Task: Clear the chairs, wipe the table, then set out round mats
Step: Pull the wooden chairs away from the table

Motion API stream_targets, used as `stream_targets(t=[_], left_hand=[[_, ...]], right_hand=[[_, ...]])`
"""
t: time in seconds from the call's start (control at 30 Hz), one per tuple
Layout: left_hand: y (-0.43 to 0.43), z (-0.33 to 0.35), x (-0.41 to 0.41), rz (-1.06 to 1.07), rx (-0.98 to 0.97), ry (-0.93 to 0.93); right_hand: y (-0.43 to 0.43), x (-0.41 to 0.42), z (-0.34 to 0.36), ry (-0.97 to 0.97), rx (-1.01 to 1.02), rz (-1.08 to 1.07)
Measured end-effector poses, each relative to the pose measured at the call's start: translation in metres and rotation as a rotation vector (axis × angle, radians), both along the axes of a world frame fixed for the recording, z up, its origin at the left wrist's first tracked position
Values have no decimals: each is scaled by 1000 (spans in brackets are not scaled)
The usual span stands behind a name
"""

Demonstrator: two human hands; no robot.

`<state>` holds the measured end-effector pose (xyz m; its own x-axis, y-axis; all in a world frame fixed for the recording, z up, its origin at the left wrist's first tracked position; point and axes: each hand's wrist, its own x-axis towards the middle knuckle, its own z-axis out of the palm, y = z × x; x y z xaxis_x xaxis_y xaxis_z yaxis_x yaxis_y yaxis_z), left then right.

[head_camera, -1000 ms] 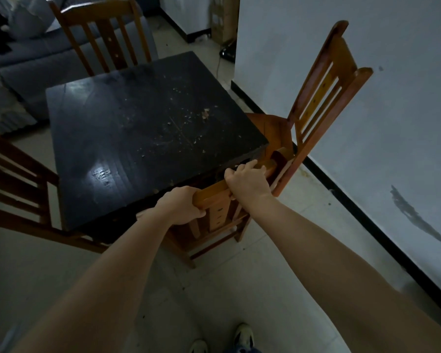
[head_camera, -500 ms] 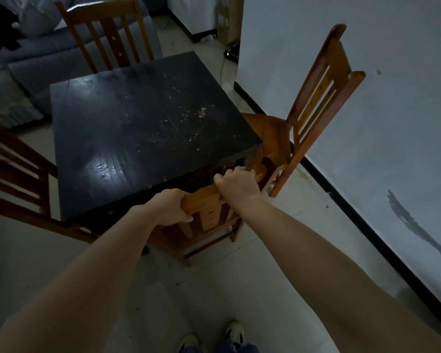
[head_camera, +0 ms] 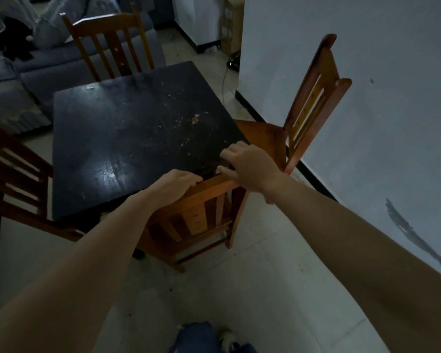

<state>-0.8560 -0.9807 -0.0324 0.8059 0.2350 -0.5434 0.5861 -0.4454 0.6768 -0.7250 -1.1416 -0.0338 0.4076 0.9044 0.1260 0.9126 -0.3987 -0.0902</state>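
Both hands, left hand (head_camera: 172, 183) and right hand (head_camera: 250, 165), had fingers curled closed over the near chair (head_camera: 204, 212) top rail, probably for control beside the table (head_camera: 127, 138).

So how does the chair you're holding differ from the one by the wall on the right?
The near chair is gripped at its top rail by the left hand and right hand; nobody touches the wall-side chair. The near chair sits at the table's front edge, its back facing the camera; the wall-side chair is at the table's right side and appears tilted. Both are slatted brown wood.
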Motion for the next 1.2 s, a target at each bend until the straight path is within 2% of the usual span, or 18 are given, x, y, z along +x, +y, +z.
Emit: stream_targets(t=[0.13, 0.3, 0.43, 0.57, 0.63, 0.73, 0.93, 1.2], left_hand=[[-29, 1, 39, 169, -2, -182], [-76, 3, 98, 131, 167, -360], [-106, -2, 143, 8, 258, -328], [-124, -9, 186, -273, 389, -200], [-127, -16, 219, -251, 369, -200], [-124, -26, 259, -104, 296, -196], [-130, -38, 336, -135, 297, -227], [-140, -40, 429, -65, 202, -258]], right_hand=[[-29, 25, 0, 152, 96, -219], [-73, 52, -19, 234, 4, -373], [-97, 78, -36, 262, -29, -482], [-112, 112, -46, 258, -53, -536], [-116, 139, -48, 269, -61, -552], [-117, 178, -47, 285, -91, -569], [-122, 268, -41, 256, -77, -648], [-142, 374, -16, 202, 59, -801]])
